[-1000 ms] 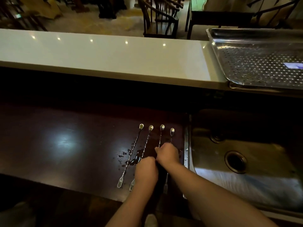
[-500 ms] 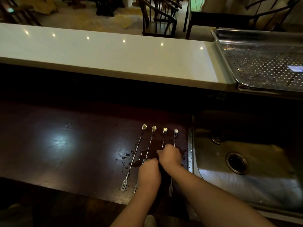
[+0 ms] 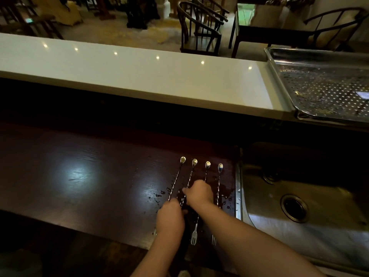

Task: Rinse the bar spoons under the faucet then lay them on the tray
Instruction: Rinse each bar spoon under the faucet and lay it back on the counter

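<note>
Head view, left to right: a dark wooden counter fills the near left, with a bright glare patch on its grain. Behind it runs a white bar top dotted with small light reflections. Four bar spoons lie side by side on the counter's right end, bowls far, fork tips near, among water drops. The first spoon is leftmost; the left hand covers its near half, fingers curled down over the shaft, though whether it actually grasps it I cannot tell. The second spoon runs between the two hands. The right hand lies over the third spoon, fingers bent onto the shafts of the second and third; a true pinch cannot be made out. The fourth spoon lies just beside the sink, untouched. Far right, on the bar top's end, sits a perforated metal tray, well apart from the spoons. No writing or labels can be read anywhere.
</note>
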Demonstrator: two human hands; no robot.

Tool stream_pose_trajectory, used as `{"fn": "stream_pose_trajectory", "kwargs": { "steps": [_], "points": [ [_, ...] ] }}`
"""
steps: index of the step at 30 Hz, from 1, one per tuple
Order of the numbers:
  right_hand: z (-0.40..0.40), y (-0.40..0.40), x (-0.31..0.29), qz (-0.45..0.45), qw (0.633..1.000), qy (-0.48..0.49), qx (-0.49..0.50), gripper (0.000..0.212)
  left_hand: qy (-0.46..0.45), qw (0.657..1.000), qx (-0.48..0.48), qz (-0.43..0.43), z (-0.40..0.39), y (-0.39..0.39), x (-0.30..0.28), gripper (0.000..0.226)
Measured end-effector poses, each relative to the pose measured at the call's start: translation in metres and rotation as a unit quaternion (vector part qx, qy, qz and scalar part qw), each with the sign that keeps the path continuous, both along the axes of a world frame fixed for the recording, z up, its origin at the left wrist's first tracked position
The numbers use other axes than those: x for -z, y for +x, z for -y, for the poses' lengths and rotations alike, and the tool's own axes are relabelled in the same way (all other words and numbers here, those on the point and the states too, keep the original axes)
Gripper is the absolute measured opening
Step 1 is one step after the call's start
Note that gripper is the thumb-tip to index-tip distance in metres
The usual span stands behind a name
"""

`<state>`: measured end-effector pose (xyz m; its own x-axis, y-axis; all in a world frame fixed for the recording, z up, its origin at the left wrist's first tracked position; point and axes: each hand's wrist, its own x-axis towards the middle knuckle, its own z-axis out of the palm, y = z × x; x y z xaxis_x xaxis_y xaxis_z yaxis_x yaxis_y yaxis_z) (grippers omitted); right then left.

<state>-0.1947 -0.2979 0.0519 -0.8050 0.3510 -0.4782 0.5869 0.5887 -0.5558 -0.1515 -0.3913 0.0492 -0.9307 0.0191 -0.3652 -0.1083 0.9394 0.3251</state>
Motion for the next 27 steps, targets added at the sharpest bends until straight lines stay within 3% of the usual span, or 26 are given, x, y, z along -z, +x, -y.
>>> {"fn": "stream_pose_trajectory", "kwargs": {
  "steps": [6,14,27],
  "points": [
    [0.006,-0.001,0.004,0.016,1.0,0.018,0.003,0.016,-0.037,0.999,0.03,0.019,0.0,-0.001,0.0,0.018],
    [0.008,-0.003,0.009,0.021,0.999,0.037,0.014,0.015,-0.053,0.996,0.06,0.034,-0.001,-0.005,0.0,0.024],
    [0.003,0.0,0.007,-0.002,0.995,-0.066,0.075,0.019,-0.056,0.996,0.075,-0.004,-0.003,-0.002,-0.008,0.023]
  ]
}}
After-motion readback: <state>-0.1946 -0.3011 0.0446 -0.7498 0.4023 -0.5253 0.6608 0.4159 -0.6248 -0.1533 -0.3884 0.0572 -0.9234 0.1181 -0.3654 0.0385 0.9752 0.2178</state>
